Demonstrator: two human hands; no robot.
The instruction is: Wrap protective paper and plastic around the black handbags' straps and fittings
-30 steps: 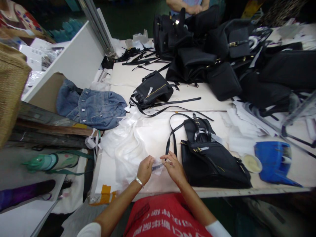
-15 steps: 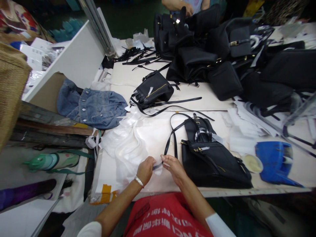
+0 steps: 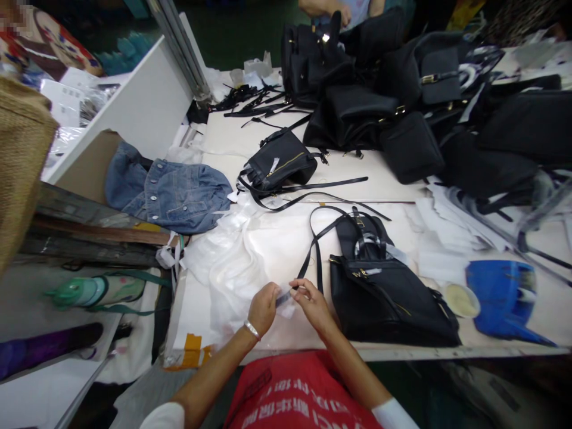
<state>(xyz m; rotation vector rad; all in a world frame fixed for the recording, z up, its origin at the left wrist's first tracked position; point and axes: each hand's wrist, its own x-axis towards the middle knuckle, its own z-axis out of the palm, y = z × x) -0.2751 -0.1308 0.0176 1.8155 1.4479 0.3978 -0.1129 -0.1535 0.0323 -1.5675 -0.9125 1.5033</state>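
My left hand (image 3: 263,307) is closed at the front of the table, its fingertips on a small piece of thin clear plastic (image 3: 283,296). Pinched in my right hand (image 3: 310,301) is the end of a black strap (image 3: 305,259), close against that plastic. The strap loops up to a black backpack (image 3: 388,298) lying on the table to the right of my hands. A dark strip shows through the plastic between my fingertips. Beneath and left of the hands spreads a heap of sheer white plastic bags (image 3: 232,256).
A smaller black backpack (image 3: 283,158) lies farther back, beside a denim jacket (image 3: 187,193). Black bags (image 3: 339,113) pile up at the back right. A blue dustpan-like container (image 3: 498,295) and a round yellowish dish (image 3: 462,300) stand right. Across the table is another person's arm (image 3: 319,7).
My right fingers have shifted slightly along the strap end and plastic. The view has moved a little; the bags stay where they were.
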